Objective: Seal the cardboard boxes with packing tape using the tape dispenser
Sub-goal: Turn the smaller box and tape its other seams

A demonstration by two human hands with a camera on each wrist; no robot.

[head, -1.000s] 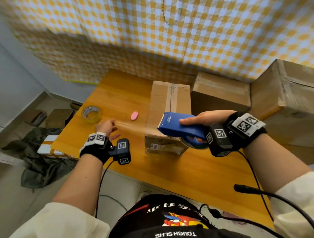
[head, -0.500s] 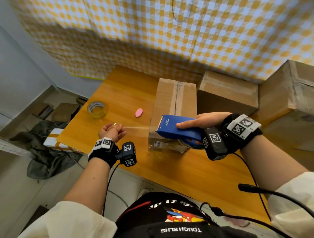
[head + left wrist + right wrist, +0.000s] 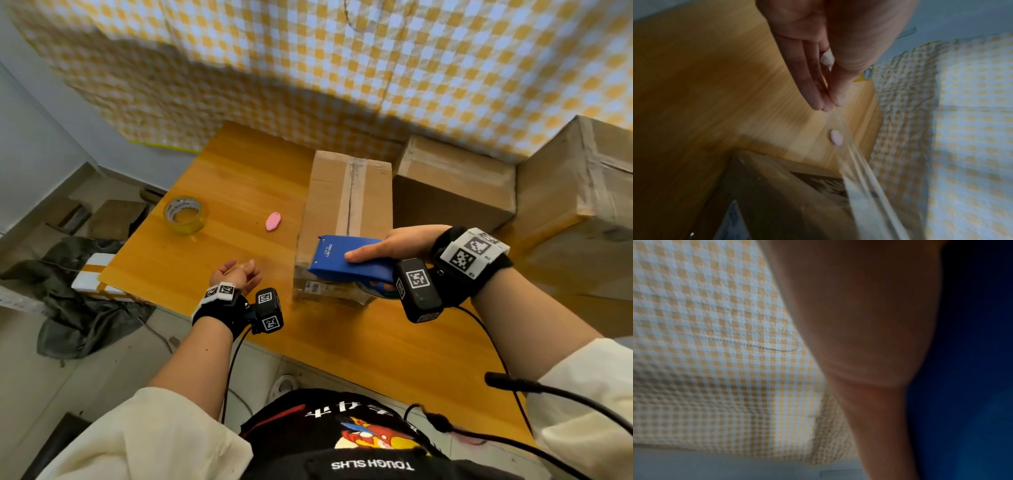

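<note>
A closed cardboard box [image 3: 346, 205] stands on the wooden table [image 3: 239, 178], its top seam running away from me. My right hand [image 3: 376, 250] grips the blue tape dispenser [image 3: 339, 263] over the box's near end, index finger laid along its top. A clear tape strip [image 3: 277, 270] stretches left from the dispenser to my left hand [image 3: 239, 270], which pinches its free end above the table. In the left wrist view the fingertips [image 3: 828, 104] hold the tape strip [image 3: 857, 175] between thumb and fingers. The right wrist view shows only my right hand [image 3: 869, 337] against the blue dispenser [image 3: 972, 386].
A yellowish tape roll [image 3: 185, 214] and a small pink oval object [image 3: 273, 221] lie on the table left of the box. Two more cardboard boxes [image 3: 455, 181] [image 3: 582, 205] stand at the right. A checked cloth [image 3: 342, 68] hangs behind. Clutter lies on the floor at left.
My left hand has turned and drawn a little nearer the box's near left corner, still pinching the tape end. The dispenser stays over the box's near end.
</note>
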